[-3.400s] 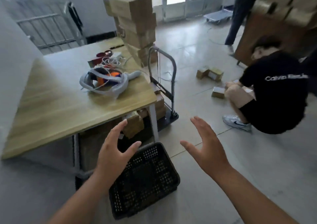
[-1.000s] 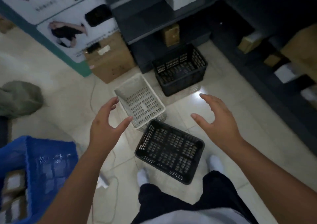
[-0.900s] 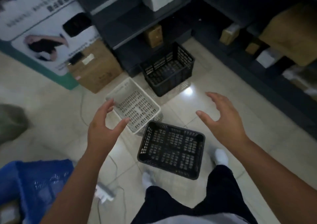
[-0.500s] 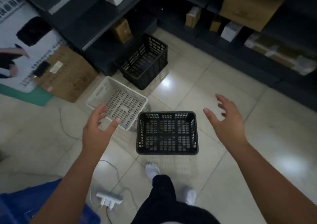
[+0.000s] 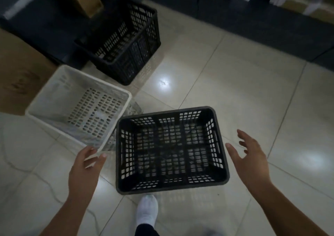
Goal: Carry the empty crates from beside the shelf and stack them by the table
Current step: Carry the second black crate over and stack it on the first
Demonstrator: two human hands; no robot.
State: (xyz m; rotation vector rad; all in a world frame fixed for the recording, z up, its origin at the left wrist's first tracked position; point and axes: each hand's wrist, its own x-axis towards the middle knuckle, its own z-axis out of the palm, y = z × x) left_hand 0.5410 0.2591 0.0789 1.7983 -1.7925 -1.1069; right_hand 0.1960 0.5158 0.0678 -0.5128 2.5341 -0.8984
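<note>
cardboard box [image 5: 16, 76] cropped left, print seemingly blurred

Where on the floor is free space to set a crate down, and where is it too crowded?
Free: the tiled floor right of the far black crate and beyond the near black crate, up to the dark shelf base. Crowded: the left, where the white crate sits against the near crate, beside a cardboard box.

Bare forearms, white shoe [image 5: 147, 211], dark trousers [image 5: 145, 231]
</note>
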